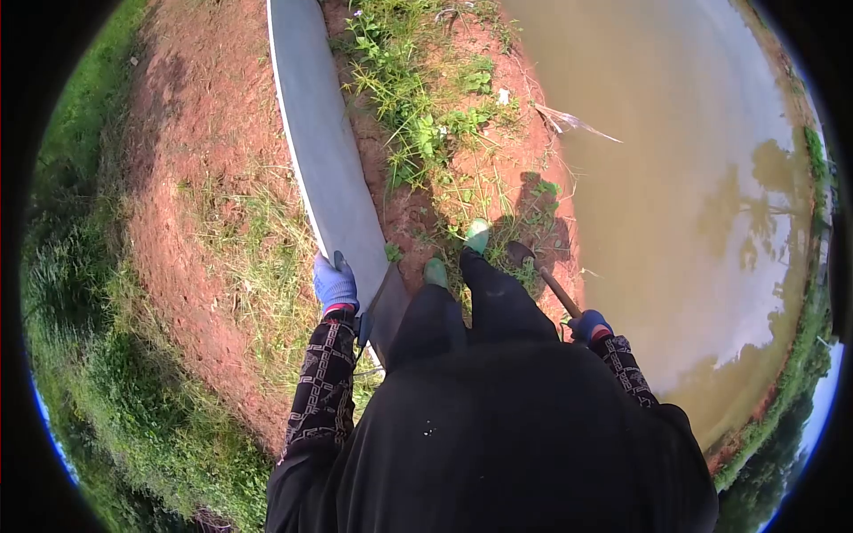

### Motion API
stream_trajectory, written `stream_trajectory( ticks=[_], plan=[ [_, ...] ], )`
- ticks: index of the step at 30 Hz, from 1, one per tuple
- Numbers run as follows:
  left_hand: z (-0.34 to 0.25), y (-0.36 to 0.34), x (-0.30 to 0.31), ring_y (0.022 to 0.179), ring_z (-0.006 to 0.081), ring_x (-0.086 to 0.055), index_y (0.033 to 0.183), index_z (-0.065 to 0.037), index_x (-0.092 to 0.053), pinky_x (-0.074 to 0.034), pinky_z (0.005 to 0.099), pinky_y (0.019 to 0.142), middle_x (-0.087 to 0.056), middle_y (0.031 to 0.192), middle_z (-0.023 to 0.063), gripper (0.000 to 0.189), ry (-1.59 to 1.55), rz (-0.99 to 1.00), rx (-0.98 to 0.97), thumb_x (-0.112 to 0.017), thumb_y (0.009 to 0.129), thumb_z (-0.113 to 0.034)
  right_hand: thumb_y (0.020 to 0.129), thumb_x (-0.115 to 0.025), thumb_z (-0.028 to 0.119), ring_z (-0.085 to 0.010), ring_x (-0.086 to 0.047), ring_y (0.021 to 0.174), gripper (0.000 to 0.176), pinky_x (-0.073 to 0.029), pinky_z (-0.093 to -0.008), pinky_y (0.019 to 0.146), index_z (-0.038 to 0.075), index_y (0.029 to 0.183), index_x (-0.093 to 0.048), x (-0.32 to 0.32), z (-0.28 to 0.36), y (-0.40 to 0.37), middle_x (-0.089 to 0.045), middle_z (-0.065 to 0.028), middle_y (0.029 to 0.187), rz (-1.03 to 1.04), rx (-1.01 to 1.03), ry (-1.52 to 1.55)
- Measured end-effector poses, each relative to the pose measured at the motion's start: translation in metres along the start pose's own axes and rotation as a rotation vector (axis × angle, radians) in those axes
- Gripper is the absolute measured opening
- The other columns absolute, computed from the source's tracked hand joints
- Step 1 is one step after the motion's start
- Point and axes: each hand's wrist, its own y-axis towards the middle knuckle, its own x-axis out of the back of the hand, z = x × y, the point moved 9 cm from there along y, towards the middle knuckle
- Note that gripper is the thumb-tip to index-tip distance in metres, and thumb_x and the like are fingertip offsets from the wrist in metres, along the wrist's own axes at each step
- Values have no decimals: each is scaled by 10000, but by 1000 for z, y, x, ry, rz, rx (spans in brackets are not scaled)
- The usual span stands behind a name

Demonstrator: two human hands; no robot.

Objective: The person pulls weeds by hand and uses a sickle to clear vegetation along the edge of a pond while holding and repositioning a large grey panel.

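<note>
My left hand, in a blue glove, is wrapped over the pale edge of a long grey sheet. The sheet runs away from me along the bank, its near end beside my left leg. On my right side, my right hand, also gloved in blue, is closed around the wooden handle of a shovel. Its dark, earth-coloured blade points forward, low by my right foot. Between the two hands are my black-trousered legs and green shoes.
Muddy water lies right of the narrow red-earth bank. Weeds grow along the strip ahead, between sheet and water. Left of the sheet, bare red soil slopes to thick grass. A dry leaf overhangs the waterline.
</note>
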Motion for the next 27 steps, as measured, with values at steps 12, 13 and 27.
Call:
stream_trajectory(
  ticks=[12,13,27],
  plan=[
    [-5,0,2,871,416,-637,1076,-1,-580,-497,473,763,-653,933,231,264,-78,-18,-94,-617,897,-192,891,-662,176,-242,-675,620,290,-570,-370,498,-68,1034,-593,-15,-5,-13,-640,-134,738,-35,-55,142],
    [-5,0,1,871,416,-637,1076,-1,-580,-497,473,763,-653,933,231,264,-80,-17,-94,-617,897,-192,892,-656,170,-244,-671,618,299,-568,-362,493,-75,1047,-583,-16,-10,-11,-641,-144,753,-60,-56,190],
    [-2,4,-2,939,419,-632,1183,22,-556,-498,465,823,-647,991,238,400,-60,-10,-22,-674,841,-149,873,-639,163,-237,-665,587,305,-552,-357,469,-63,1066,-572,-15,18,66,-652,-149,746,34,-36,178]
  ],
)
